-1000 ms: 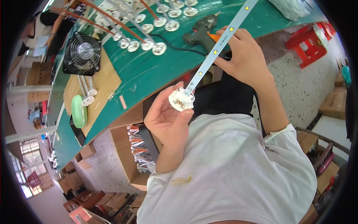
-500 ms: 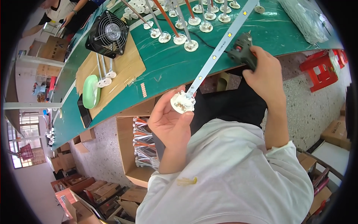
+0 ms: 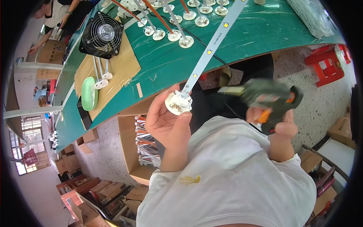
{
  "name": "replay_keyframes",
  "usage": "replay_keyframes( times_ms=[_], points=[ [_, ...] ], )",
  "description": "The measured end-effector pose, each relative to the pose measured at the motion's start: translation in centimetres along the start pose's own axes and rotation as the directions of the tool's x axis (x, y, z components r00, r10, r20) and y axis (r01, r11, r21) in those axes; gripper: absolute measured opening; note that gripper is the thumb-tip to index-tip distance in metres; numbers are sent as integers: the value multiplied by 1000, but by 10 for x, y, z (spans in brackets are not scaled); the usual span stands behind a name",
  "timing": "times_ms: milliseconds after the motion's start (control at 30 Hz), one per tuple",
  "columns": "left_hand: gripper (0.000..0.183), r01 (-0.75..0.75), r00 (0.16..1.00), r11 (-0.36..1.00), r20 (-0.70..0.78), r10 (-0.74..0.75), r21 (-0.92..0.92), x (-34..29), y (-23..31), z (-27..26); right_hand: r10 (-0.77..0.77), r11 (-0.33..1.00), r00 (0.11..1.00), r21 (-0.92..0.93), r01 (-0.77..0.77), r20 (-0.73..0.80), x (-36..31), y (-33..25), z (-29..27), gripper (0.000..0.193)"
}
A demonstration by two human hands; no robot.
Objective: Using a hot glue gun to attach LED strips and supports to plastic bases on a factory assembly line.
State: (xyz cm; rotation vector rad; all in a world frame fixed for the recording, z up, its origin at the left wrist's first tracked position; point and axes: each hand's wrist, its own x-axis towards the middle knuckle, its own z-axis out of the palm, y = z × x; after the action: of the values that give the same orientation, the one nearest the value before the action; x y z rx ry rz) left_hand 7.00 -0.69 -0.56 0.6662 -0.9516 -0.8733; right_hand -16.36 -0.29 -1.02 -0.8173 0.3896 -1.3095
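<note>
Between the fingers and thumb of my left hand (image 3: 168,126) is the round white base of an LED strip light (image 3: 209,52); its long pale strip with yellow LEDs slants up and to the right, and thin wires show on the base. My right hand (image 3: 281,125) grips a dark green glue gun (image 3: 266,96) with an orange trigger, its nozzle turned left toward the base but apart from it. The gun is smeared by motion. A black cord (image 3: 225,99) hangs near it. Several similar lights with round white bases (image 3: 186,41) stand on the green table.
A black fan (image 3: 102,34) stands on cardboard (image 3: 126,72) on the green table (image 3: 162,72), near a light green dish (image 3: 89,94) and a black phone-like slab (image 3: 84,113). An open carton (image 3: 130,166) holds bundled strips. Red stools (image 3: 327,66) stand right; another person (image 3: 60,15) is far left.
My right hand has lifted the glue gun off the table area, drawn it nearer my body and turned its nozzle leftward. The light in my left hand has shifted slightly left.
</note>
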Motion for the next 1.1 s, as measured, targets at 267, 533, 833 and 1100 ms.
replay_keyframes(
  times_ms=[267,533,833,1100],
  points=[
    [55,-213,976,963,75,203,163,-1,-8,8,-54,996,995,78,48,80,2,21,14,38],
    [59,-333,932,907,239,274,259,-14,-26,11,-215,885,966,446,131,141,27,27,34,33],
    [61,-263,956,933,200,217,244,-18,-29,10,-165,878,980,468,96,108,23,26,33,36],
    [63,-185,981,966,98,170,180,-10,-22,-1,43,962,996,-264,-62,-74,-3,16,5,55]
  ],
)
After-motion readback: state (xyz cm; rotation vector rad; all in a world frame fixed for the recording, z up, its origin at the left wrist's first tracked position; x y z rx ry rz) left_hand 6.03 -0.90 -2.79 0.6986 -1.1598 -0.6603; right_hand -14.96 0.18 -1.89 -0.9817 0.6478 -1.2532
